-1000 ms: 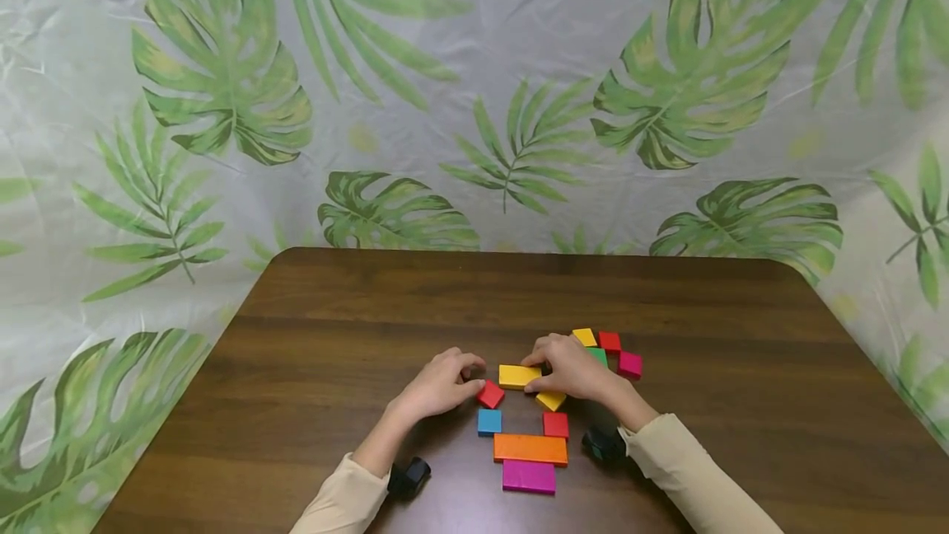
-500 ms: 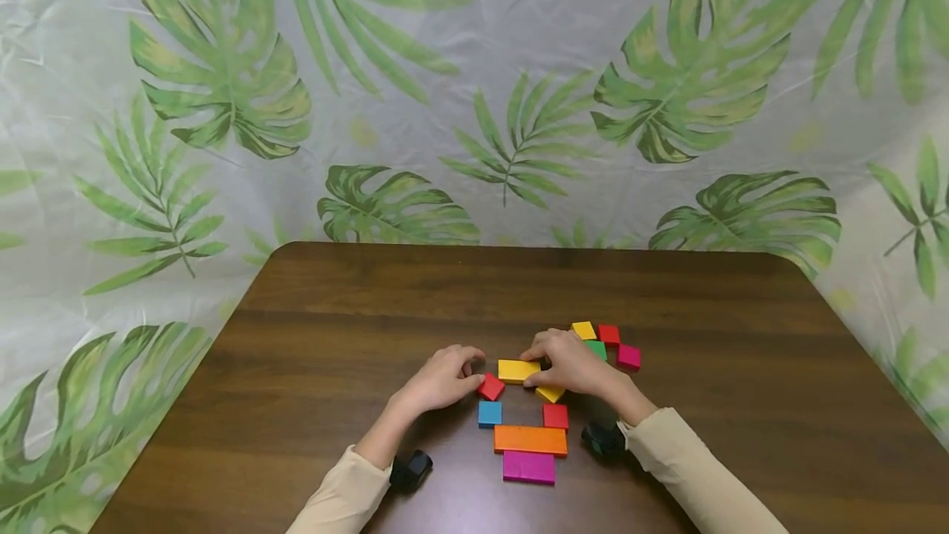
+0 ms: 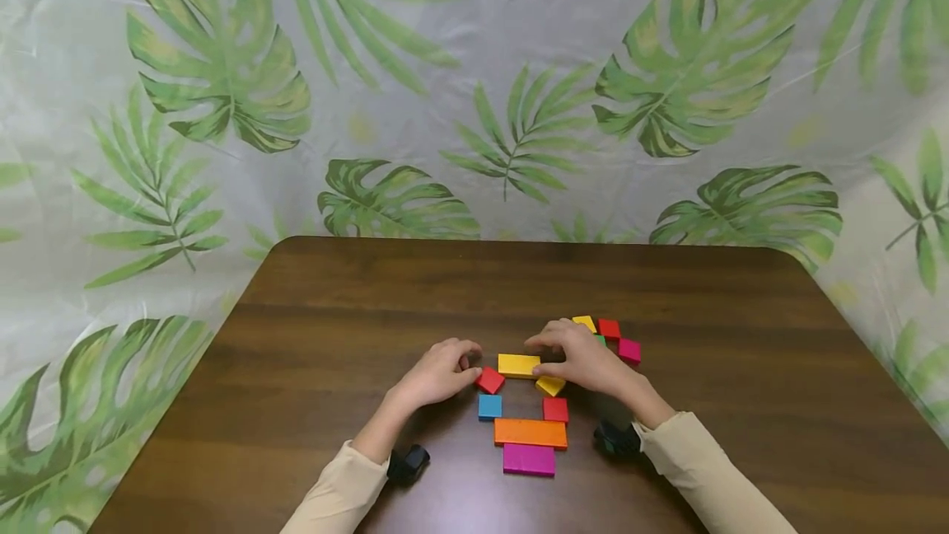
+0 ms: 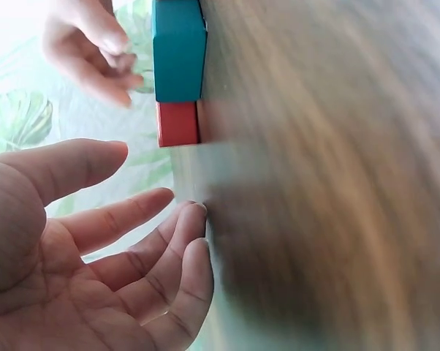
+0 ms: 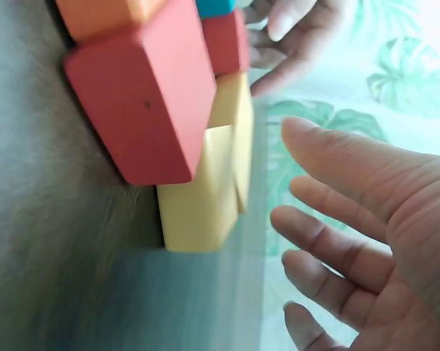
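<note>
My left hand (image 3: 441, 372) is beside a tilted red block (image 3: 490, 380), its fingers loosely bent and nothing between them. In the left wrist view a gap separates the thumb from that red block (image 4: 177, 124). My right hand (image 3: 582, 357) hovers at the right end of a long yellow block (image 3: 518, 366), fingers relaxed and holding nothing. A smaller yellow block (image 3: 550, 386) lies angled below that hand. Nearer me sit a blue block (image 3: 490, 407), a red square block (image 3: 555, 409), an orange bar (image 3: 530, 433) and a magenta block (image 3: 529, 459), forming one layout.
Behind my right hand lie loose blocks: a yellow one (image 3: 584, 324), a red one (image 3: 609, 329), a pink one (image 3: 629, 350) and a partly hidden green one (image 3: 600, 340). All rest on a brown wooden table (image 3: 334, 311). A leaf-printed cloth (image 3: 400, 105) hangs behind it.
My right hand has let go of the long yellow block and drawn slightly right, fingers spreading. My left hand has barely moved. The whole view has shifted slightly.
</note>
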`<state>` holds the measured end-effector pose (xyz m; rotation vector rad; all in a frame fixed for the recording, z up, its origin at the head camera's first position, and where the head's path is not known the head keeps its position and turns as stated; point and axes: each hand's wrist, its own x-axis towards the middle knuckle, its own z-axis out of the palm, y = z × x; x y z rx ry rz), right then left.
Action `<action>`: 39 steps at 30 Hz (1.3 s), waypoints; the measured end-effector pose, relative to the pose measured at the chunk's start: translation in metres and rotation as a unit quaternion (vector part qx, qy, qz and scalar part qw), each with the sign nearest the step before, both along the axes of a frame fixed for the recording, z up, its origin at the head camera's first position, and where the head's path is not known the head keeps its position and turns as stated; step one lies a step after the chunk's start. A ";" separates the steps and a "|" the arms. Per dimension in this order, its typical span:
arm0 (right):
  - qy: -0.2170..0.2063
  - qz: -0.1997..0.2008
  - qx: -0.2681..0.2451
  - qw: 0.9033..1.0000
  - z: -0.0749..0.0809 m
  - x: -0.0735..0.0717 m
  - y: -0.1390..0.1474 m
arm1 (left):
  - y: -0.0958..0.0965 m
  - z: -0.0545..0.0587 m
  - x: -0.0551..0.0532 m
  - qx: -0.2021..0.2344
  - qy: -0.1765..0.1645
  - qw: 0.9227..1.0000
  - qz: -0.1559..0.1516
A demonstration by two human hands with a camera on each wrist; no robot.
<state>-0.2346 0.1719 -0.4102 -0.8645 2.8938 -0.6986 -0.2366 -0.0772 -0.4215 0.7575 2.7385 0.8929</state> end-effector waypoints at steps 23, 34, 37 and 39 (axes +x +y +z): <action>0.145 0.055 0.003 0.988 -0.013 0.099 0.000 | 0.016 0.033 0.080 -0.069 0.047 0.991 -0.101; 0.113 0.017 0.049 0.992 -0.011 0.111 -0.008 | 0.019 0.022 0.096 -0.060 -0.002 0.991 -0.123; 0.107 0.015 0.052 0.993 -0.010 0.115 -0.009 | 0.021 0.021 0.100 -0.058 -0.011 0.989 -0.138; 0.100 0.014 0.056 0.993 -0.010 0.118 -0.009 | 0.022 0.020 0.102 -0.057 -0.017 0.988 -0.145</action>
